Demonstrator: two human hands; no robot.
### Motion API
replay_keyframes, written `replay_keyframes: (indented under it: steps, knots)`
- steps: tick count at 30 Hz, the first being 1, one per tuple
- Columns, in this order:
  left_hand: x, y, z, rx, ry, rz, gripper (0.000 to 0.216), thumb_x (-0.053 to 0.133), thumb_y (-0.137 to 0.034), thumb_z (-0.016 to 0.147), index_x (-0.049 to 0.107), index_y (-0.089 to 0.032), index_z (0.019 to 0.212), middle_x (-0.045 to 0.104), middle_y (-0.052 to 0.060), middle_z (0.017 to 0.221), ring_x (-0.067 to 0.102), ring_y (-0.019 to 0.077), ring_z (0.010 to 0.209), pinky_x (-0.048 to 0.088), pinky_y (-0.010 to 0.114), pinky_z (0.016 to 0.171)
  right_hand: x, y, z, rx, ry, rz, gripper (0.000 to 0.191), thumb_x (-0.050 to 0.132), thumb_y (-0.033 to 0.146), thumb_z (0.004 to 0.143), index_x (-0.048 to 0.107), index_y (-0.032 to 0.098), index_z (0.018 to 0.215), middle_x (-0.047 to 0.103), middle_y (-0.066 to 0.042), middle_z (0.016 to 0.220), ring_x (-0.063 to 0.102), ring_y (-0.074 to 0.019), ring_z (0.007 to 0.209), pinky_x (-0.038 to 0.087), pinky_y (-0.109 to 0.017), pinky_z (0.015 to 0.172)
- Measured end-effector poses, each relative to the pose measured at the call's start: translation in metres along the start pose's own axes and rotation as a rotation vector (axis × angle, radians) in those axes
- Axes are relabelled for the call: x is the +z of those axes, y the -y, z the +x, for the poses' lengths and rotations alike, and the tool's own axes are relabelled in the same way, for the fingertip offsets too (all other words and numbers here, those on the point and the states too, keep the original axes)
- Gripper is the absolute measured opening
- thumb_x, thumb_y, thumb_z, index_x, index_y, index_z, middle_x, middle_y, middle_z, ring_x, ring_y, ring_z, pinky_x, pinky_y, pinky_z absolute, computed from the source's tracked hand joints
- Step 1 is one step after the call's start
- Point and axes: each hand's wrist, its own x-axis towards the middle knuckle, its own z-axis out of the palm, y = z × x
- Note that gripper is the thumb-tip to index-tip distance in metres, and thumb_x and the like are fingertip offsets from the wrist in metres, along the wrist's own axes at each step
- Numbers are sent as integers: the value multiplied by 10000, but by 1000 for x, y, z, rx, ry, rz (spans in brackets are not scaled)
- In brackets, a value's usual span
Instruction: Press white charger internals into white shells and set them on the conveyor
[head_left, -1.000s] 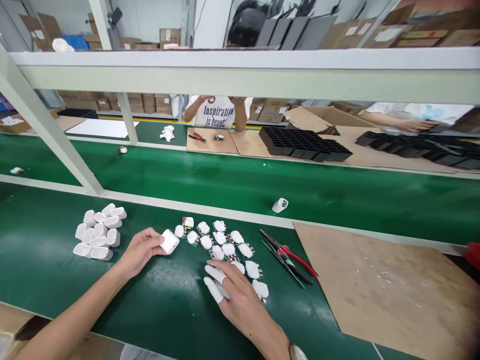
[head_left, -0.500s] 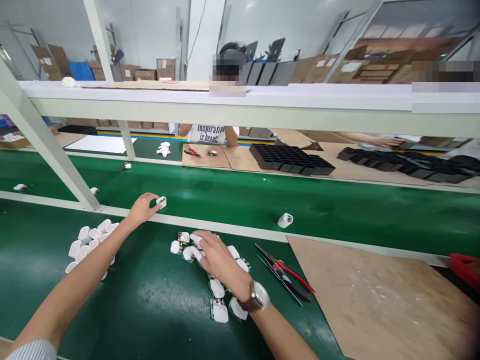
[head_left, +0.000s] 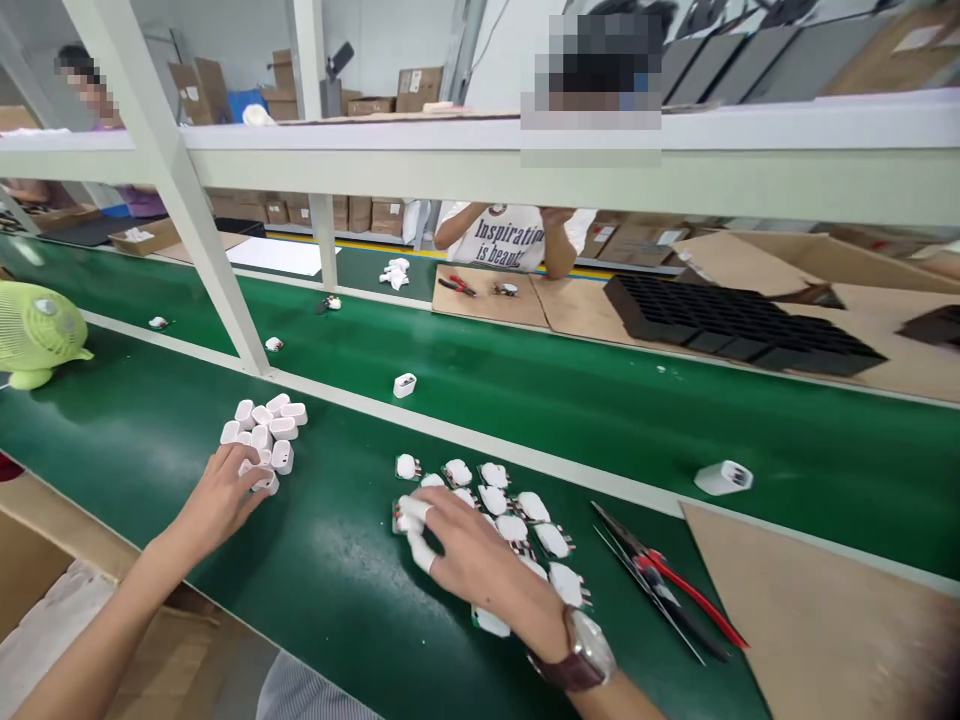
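Observation:
At the near end of a cluster of white plastic charger housings [head_left: 283,427], my left hand [head_left: 217,500] has its fingers and thumb closed around one housing [head_left: 265,480], partly hidden by them. My right hand [head_left: 480,555], with white covers on its thumb and a finger, pinches a small circuit board with a white pad [head_left: 400,515] at the left edge of a group of similar boards [head_left: 511,528]. The palm and wrist hide some of those boards. A watch is on the right wrist.
On the green belt beyond the pale rail stand a housing [head_left: 404,385] and another [head_left: 724,478]. Red-and-black pliers [head_left: 667,580] and tweezers [head_left: 651,590] lie right of the boards, beside a brown sheet [head_left: 840,620]. A green fan [head_left: 41,330] stands left. Opposite sits a person.
My left hand has let go of a housing on the belt and come back to the cluster of housings. My right hand now pinches a board at the group's left edge. The view has swung left.

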Motion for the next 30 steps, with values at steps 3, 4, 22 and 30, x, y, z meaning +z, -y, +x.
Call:
replay_keyframes:
  steps: [3,4,22,30]
  knots:
    - [3,-18,6,84,-18,-97,182,541,-243,1033,722,-237,1010,656,120,1162,621,306,1112,546,474,942,24,16,-21,-12,4,-61,203,562,74,932,669,186,1064,704,-118,1170,682,-278,1055,609,-453,956]
    - [4,-26,11,117,-7,-146,170,538,-243,1037,708,-235,1027,663,119,1182,632,297,1115,550,465,947,32,18,-27,-5,-11,-88,209,574,64,923,670,181,1067,697,-137,1223,680,-295,1097,608,-482,976]
    - [58,-79,61,93,550,-814,701,875,-379,796,578,-292,1424,655,79,1270,678,189,826,567,295,710,54,24,-45,161,-214,-28,472,521,75,952,484,182,1410,637,-162,1285,640,-315,1161,631,-541,949]
    - [94,-112,53,132,298,-766,512,848,-384,831,633,-247,1275,646,73,1199,662,244,1036,565,357,887,30,46,-42,148,-281,46,438,556,110,979,497,235,1394,613,-145,1283,634,-303,1173,624,-483,924]
